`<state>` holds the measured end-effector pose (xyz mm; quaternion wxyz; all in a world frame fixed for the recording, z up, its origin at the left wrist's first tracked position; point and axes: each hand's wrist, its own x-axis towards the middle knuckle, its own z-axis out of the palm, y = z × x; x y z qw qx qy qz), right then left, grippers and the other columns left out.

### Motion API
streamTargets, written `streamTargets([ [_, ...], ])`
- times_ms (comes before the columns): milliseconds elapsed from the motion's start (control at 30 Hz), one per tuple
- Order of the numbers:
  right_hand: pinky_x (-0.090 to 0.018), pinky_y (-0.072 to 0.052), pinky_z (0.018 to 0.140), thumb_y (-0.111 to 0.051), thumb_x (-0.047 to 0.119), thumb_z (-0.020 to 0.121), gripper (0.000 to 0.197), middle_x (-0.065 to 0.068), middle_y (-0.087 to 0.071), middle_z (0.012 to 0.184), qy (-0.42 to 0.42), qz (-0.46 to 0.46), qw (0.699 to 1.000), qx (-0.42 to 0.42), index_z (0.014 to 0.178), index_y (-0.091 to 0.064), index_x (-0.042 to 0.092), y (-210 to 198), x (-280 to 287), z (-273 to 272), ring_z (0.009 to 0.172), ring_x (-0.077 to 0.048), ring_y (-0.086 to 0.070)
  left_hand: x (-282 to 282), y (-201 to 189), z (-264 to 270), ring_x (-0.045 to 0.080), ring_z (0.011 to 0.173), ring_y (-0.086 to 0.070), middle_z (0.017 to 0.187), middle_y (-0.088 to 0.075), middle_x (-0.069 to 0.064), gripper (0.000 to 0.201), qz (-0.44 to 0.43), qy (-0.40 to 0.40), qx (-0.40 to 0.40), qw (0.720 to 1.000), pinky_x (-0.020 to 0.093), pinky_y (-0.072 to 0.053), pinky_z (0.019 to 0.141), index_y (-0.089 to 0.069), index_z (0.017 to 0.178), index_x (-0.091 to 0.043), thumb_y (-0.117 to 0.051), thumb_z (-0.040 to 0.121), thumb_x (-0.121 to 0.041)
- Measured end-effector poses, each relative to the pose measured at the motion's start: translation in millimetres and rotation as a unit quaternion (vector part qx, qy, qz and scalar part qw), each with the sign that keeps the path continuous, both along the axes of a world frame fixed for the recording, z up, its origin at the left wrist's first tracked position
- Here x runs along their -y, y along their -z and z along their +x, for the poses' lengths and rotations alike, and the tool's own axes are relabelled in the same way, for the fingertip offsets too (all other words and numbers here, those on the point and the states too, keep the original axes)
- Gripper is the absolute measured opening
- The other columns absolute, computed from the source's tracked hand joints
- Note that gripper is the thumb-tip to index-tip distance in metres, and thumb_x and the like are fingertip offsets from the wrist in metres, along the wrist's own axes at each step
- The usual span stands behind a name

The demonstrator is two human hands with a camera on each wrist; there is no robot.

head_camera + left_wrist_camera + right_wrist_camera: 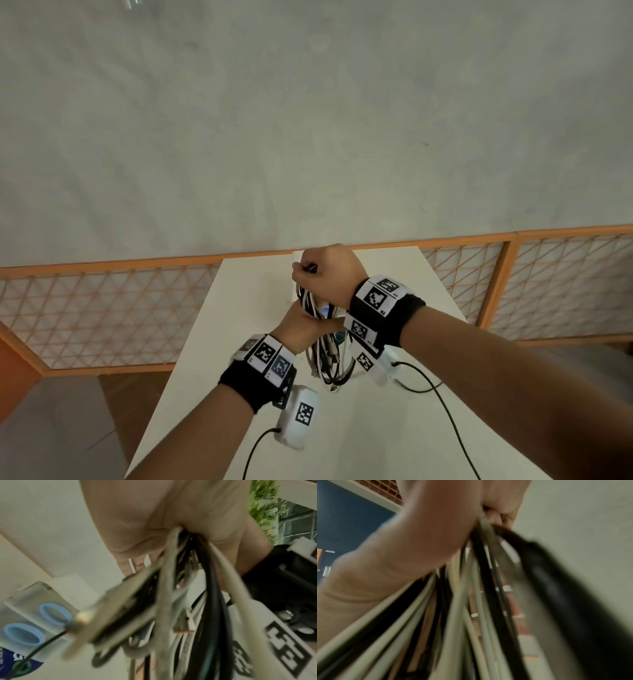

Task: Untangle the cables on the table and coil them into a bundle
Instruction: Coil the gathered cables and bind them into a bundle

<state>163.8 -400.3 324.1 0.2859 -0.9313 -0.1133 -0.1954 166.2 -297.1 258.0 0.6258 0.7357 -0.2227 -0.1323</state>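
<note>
From the head, the right hand [327, 270] grips the top of the cables [327, 356], held above the counter [212, 359], while the left hand [301, 330] clamps their middle. The left wrist shows fingers [137, 524] closed round blurred strands [212, 582]. The right wrist shows the same grip [496, 508] on black and white cables [458, 601].

The cables [323, 346] are a mix of black and off-white strands, hanging over the cream-white table [219, 359]. Both wrists wear black bands [394, 317] carrying white tags printed with black square-block patterns. Beyond the table, the screen [102, 308] has an orange frame and a criss-cross orange lattice over pale panels. In the left wrist view, two light-blue rings [22, 634] sit in a clear holder beside the cables.
</note>
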Motion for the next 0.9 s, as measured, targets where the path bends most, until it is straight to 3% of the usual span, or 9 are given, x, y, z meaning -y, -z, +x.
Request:
streamTargets([
  [67, -0.023, -0.029, 0.047, -0.056, 0.027, 0.086, 0.03, 0.001, -0.044, 0.047, 0.001, 0.011, 1.0, 0.004, 0.058, -0.05, 0.016, -1, 0, -1, 0.047, -0.016, -0.04, 4, -2, -2, 0.014, 0.067, -0.055, 0.064, -0.057, -0.005, 0.025, -0.013, -0.023, -0.009, 1.0, 0.033, -0.042, 0.069, -0.053, 0.066, -0.018, -0.074, 0.052, -0.021],
  [200, -0.025, -0.026, 0.048, -0.056, 0.024, 0.085, 0.032, -0.004, -0.045, 0.048, -0.003, 0.016, 1.0, 0.017, 0.056, -0.047, 0.012, -3, -2, 0, 0.047, -0.019, -0.038, 7, -3, -9, 0.018, 0.08, -0.066, 0.083, -0.069, 0.006, 0.018, -0.045, -0.032, -0.042, 0.998, 0.037, -0.052, 0.08, -0.064, 0.081, -0.018, -0.068, 0.064, -0.019],
  [333, -0.025, -0.024, 0.046, -0.053, 0.023, 0.086, 0.033, -0.004, -0.044, 0.049, 0.003, -0.012, 0.999, 0.036, 0.057, -0.044, 0.01, 0, 2, 0, 0.049, -0.021, -0.038, 7, -2, -14, 0.015, 0.053, -0.064, 0.063, -0.066, 0.007, 0.02, -0.046, -0.023, -0.104, 0.993, 0.027, -0.054, 0.058, -0.064, 0.073, -0.009, -0.056, 0.086, 0.005],
  [433, -0.026, -0.026, 0.048, -0.054, 0.03, 0.089, 0.034, 0.002, -0.044, 0.052, -0.014, -0.031, 0.999, 0.041, 0.061, -0.048, 0.011, 0, 2, -3, 0.051, -0.018, -0.04, 5, -3, -12, 0.017, 0.054, -0.065, 0.066, -0.065, 0.012, 0.018, -0.045, -0.029, -0.09, 0.995, 0.028, -0.056, 0.057, -0.064, 0.075, -0.006, -0.056, 0.086, 0.005],
  [500, -0.027, -0.038, 0.063, -0.052, 0.052, 0.087, 0.036, 0.006, -0.056, 0.071, -0.025, -0.007, 1.0, 0.011, 0.075, -0.058, 0.018, -3, 2, -4, 0.071, -0.014, -0.051, 2, -7, -9, 0.021, 0.05, -0.059, 0.061, -0.061, 0.013, 0.02, -0.057, -0.029, -0.074, 0.995, 0.031, -0.051, 0.055, -0.062, 0.07, -0.005, -0.056, 0.089, -0.002],
  [567, -0.031, -0.036, 0.088, -0.043, 0.071, 0.077, 0.044, 0.012, -0.058, 0.097, -0.002, 0.06, 0.998, -0.011, 0.094, -0.057, 0.033, -7, 5, -6, 0.098, -0.011, -0.049, -1, -7, -3, 0.021, 0.046, -0.05, 0.056, -0.057, 0.01, 0.026, -0.089, -0.03, -0.078, 0.993, 0.03, -0.045, 0.053, -0.058, 0.066, -0.006, -0.057, 0.091, -0.011],
  [700, -0.037, -0.033, 0.108, -0.028, 0.082, 0.068, 0.071, 0.008, -0.059, 0.115, -0.02, 0.401, 0.907, -0.131, 0.115, -0.052, 0.034, 20, 17, -20, 0.113, -0.012, -0.053, -8, -10, 6, 0.019, 0.046, -0.056, 0.054, -0.059, 0.008, 0.033, -0.17, -0.074, -0.142, 0.972, 0.028, -0.049, 0.049, -0.058, 0.064, -0.008, -0.055, 0.093, -0.024],
  [833, -0.037, -0.039, 0.094, -0.021, 0.074, 0.085, 0.054, 0.011, -0.073, 0.091, -0.095, 0.36, 0.86, -0.347, 0.104, -0.062, 0.043, 94, 20, -52, 0.093, -0.004, -0.064, -17, -18, 15, 0.027, 0.066, -0.072, 0.058, -0.066, 0.01, 0.048, -0.239, -0.063, -0.209, 0.946, 0.039, -0.059, 0.056, -0.06, 0.054, -0.01, -0.048, 0.096, -0.03],
  [900, -0.038, -0.047, 0.086, -0.035, 0.059, 0.09, 0.045, -0.001, -0.069, 0.076, -0.109, 0.384, 0.818, -0.414, 0.103, -0.063, 0.026, 118, 22, -62, 0.078, -0.017, -0.069, -20, -18, 19, 0.026, 0.062, -0.07, 0.059, -0.064, 0.013, 0.05, -0.224, -0.065, -0.216, 0.948, 0.037, -0.058, 0.056, -0.053, 0.053, -0.01, -0.049, 0.094, -0.038],
])
